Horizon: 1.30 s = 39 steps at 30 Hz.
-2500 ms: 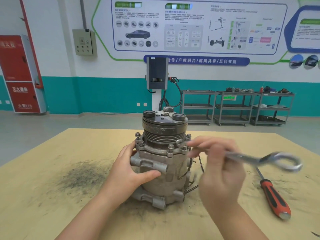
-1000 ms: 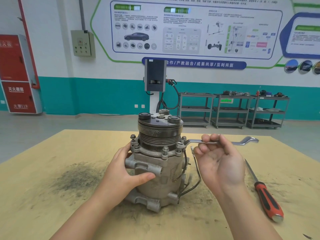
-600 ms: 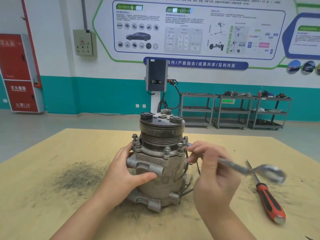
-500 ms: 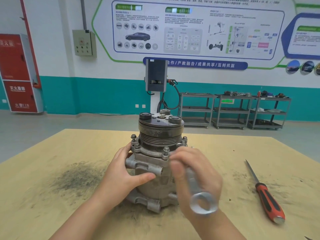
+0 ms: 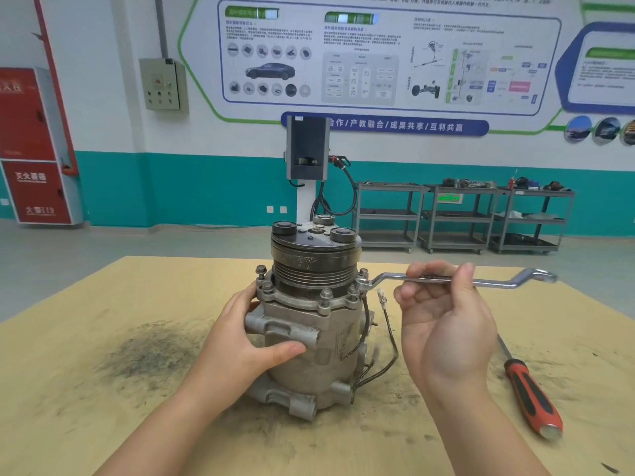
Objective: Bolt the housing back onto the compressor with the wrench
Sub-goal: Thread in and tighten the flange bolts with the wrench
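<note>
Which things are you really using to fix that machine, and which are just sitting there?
In use: compressor, wrench on a bolt, left hand steadying, right hand gripping the wrench.
Just lying about: screwdriver, dark grit on the table.

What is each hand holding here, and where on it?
The right hand pinches the wrench mid-shaft, its ring end on a flange bolt. The left hand grips the compressor body by its side.
</note>
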Each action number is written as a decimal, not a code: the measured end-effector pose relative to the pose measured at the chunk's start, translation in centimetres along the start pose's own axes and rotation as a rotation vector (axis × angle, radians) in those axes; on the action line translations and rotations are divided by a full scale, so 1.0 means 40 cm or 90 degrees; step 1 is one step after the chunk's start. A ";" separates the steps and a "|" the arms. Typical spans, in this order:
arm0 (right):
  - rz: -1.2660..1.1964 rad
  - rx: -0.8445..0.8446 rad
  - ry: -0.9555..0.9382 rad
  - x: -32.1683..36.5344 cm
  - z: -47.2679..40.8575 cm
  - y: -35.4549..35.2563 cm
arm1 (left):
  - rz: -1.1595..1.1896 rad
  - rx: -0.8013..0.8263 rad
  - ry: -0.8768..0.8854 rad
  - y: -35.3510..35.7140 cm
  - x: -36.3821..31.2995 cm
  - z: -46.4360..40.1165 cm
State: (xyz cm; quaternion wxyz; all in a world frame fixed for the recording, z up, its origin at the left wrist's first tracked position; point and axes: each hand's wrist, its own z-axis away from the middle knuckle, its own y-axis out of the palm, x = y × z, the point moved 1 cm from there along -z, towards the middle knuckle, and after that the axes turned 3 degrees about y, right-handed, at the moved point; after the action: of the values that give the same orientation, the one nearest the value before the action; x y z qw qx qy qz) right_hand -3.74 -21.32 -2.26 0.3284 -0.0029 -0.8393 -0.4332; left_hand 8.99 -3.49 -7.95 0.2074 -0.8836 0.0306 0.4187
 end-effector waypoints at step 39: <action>-0.077 0.027 0.144 -0.020 -0.024 -0.018 | -0.001 0.007 0.002 0.000 -0.007 0.001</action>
State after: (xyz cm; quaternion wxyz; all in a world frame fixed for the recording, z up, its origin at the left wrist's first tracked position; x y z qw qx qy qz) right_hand -2.80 -22.25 -2.82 0.3941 0.1035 -0.8048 -0.4317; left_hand 8.80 -3.50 -7.75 0.2126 -0.8832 0.0323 0.4167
